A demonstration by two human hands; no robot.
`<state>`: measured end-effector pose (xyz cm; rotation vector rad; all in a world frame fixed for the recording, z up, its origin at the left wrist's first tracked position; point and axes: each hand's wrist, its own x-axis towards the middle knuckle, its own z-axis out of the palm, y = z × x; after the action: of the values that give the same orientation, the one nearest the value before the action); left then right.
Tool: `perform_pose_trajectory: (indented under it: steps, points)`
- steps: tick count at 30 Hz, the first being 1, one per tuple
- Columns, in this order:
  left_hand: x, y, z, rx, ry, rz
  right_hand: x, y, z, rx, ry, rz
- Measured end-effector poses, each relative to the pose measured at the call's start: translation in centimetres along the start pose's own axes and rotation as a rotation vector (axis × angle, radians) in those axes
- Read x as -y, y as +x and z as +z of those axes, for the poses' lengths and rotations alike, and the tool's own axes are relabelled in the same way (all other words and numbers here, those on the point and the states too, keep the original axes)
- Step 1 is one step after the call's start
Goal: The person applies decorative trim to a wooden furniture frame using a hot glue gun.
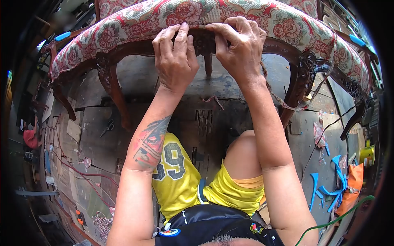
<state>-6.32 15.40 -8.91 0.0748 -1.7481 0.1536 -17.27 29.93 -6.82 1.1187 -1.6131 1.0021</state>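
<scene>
Before me stands a carved dark wooden settee (305, 61) covered in floral upholstery fabric (143, 29). Both my hands are at the lower front edge of that fabric, where it meets the wood. My left hand (174, 57) has its fingertips curled against the edge, the thumb a little apart. A short way to its right, my right hand (243, 51) bends its index finger and thumb onto the same edge; the exact grip is partly hidden. A narrow patterned trim strip (283, 104) hangs in a loop behind my right wrist and rises toward the settee's right side.
Scissors (107, 128) lie on the worn wooden floor (98, 151) at left. Blue offcuts (334, 184), an orange piece of material (353, 188) and a yellow tin (366, 154) are at right. A green cord (336, 219) runs past my right arm. A person in red (30, 137) is far left.
</scene>
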Motion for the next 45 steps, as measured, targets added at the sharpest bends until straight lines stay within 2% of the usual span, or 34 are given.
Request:
perform_pose_trajectory:
  steps: [3,10,16,19,22,25,27,30,33,36,38,42,44,45]
  points:
    - [-0.6,-0.1,-0.6,0.103,0.044,0.031,0.0,-0.1,0.1,-0.01,-0.002,-0.006]
    - [-0.7,-0.2,-0.5,0.112,0.09,0.066,0.1,-0.1,0.1,-0.008,-0.004,-0.005]
    - [-1.4,-0.3,-0.3,0.166,-0.03,0.122,0.2,-0.1,0.5,-0.047,-0.037,-0.005]
    - [-1.7,-0.2,-0.2,0.166,-0.034,0.128,0.0,0.2,0.5,-0.138,-0.005,0.011]
    - [-2.0,-0.2,0.0,0.163,-0.024,0.111,0.0,0.4,-0.8,-0.015,0.079,0.113]
    - [-1.4,-0.1,0.1,0.169,-0.076,0.154,-0.3,0.8,-0.8,-0.007,0.016,0.056]
    - [-0.7,-0.2,0.4,0.147,-0.008,0.22,-0.6,0.8,-0.8,0.018,-0.016,0.042]
    - [-1.1,-0.2,0.0,0.17,-0.04,0.19,-1.2,0.6,-1.4,0.022,0.036,0.021]
    - [-1.1,-0.2,-0.1,0.185,-0.028,0.18,-1.0,-1.0,-3.8,0.004,-0.02,0.137]
    - [-0.9,-0.2,0.0,0.191,-0.022,0.201,-1.0,-2.2,-5.0,0.09,-0.123,0.154]
    - [-0.9,-0.2,0.1,0.186,-0.017,0.214,-1.1,-2.2,-4.7,0.077,-0.124,0.15]
    - [-0.9,-0.3,0.1,0.196,-0.016,0.227,0.9,-1.3,-4.3,-0.007,0.027,0.179]
    - [-0.9,-0.3,0.2,0.193,-0.009,0.23,2.6,-1.2,-4.4,0.037,0.159,0.348]
    - [-1.0,-0.3,0.2,0.187,-0.007,0.228,3.2,-1.2,-4.3,0.012,0.171,0.339]
